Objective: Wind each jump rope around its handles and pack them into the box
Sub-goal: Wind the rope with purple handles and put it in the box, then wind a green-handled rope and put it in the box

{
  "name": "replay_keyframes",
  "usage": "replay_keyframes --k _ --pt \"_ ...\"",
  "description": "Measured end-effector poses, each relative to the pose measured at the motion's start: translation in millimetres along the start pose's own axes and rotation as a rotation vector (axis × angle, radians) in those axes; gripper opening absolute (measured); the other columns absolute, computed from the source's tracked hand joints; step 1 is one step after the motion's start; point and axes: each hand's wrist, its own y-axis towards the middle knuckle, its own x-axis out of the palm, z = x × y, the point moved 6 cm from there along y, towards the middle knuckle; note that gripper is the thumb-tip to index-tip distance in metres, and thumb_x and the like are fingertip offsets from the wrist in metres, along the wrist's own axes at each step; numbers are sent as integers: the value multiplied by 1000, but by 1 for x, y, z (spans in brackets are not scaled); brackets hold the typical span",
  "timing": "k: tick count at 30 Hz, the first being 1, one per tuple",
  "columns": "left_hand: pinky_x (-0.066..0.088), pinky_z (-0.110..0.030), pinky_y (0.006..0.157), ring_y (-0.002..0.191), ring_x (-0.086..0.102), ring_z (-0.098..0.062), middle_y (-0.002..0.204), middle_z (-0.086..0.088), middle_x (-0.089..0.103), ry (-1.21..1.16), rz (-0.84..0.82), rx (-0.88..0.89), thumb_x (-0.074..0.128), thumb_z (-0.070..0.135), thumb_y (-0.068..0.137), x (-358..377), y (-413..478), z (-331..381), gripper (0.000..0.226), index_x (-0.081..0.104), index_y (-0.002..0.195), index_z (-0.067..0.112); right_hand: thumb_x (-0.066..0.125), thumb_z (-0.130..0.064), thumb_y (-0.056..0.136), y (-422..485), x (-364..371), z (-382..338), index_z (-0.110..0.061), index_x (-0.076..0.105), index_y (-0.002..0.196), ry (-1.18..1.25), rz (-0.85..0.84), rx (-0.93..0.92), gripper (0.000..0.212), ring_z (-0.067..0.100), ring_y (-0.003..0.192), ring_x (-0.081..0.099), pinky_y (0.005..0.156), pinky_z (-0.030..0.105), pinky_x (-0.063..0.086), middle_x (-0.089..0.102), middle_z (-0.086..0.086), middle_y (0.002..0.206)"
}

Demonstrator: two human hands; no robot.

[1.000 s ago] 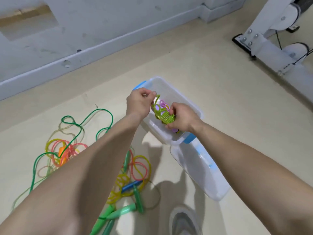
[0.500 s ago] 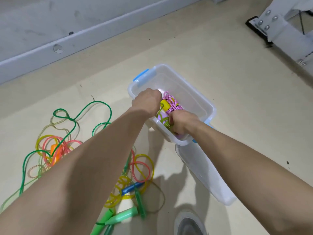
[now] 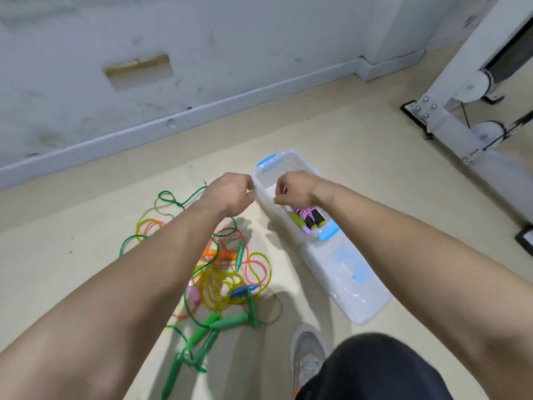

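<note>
A clear plastic box [image 3: 261, 183] with blue latches stands open on the floor. Inside it lie a wound pink jump rope [image 3: 306, 214] with dark handle ends and a lime-green wound rope [image 3: 290, 217] beside it. My right hand [image 3: 295, 189] hovers over the box with curled fingers, and a bit of lime-green rope shows at its fingertips. Just left of the box rim, my left hand [image 3: 230, 194] is curled and holds nothing that I can see. Loose tangled ropes [image 3: 222, 272] in green, yellow, pink and orange lie on the floor under my left forearm.
The box's lid [image 3: 346, 278] lies on the floor against the near end of the box. Green handles [image 3: 219, 324] lie at the near side of the tangle. My shoe [image 3: 307, 353] is below the lid. A white machine frame [image 3: 450, 116] stands at the right, and the wall runs behind.
Both hands have lifted up out of the box, and the left one moved left past the rim. The lime-green wound rope now lies inside beside the pink one. The camera tilted up.
</note>
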Motion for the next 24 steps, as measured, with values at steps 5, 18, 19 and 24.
replay_keyframes --k 5,18,19,24 --pt "43 -30 87 119 57 -25 127 -3 64 2 9 -69 53 34 96 -28 -77 -40 28 65 120 27 57 -31 95 -36 -2 -81 -16 71 102 -107 -17 -140 22 26 99 62 77 28 45 71 5 102" --pt "48 -33 78 102 61 -29 108 -8 67 -207 -247 -324 56 26 94 127 -206 -166 8 61 90 22 50 -15 93 -22 199 -120 -10 74 104 -74 -230 -125 26 32 105 66 89 36 53 72 14 109" --pt "50 -35 83 104 61 -30 110 -9 66 -220 -274 -341 56 27 95 143 -211 -170 9 62 92 21 52 -14 91 -21 216 -113 -12 74 102 -58 -253 -101 25 32 104 67 89 37 53 73 13 107" --pt "49 -35 92 110 60 -27 124 -6 60 -245 -388 -377 57 38 91 217 -222 -174 32 63 118 23 59 -22 91 -20 283 -74 -4 69 109 27 -270 106 27 36 106 64 77 32 47 68 20 112"
